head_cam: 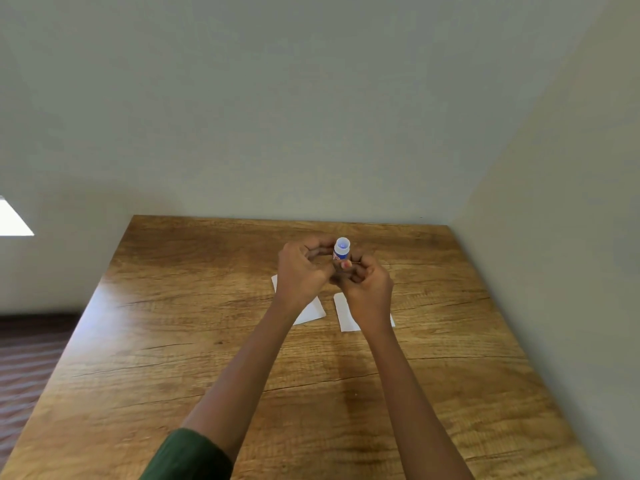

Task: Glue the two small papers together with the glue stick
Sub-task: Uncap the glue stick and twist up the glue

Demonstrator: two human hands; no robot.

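A small glue stick [341, 249] with a blue label and a pale top stands upright above the table, held between both hands. My left hand [300, 271] is curled beside it on the left, and my right hand [369, 289] grips its lower part, thumb on the label. Two small white papers lie flat on the table under my hands: one on the left [311, 311], one on the right [344, 315]. Both papers are partly hidden by my wrists. Whether the cap is on, I cannot tell.
The wooden table [173, 341] stands in a corner, with a wall behind and another wall [554, 237] along its right edge. Dark striped floor [27, 358] shows to the left of the table.
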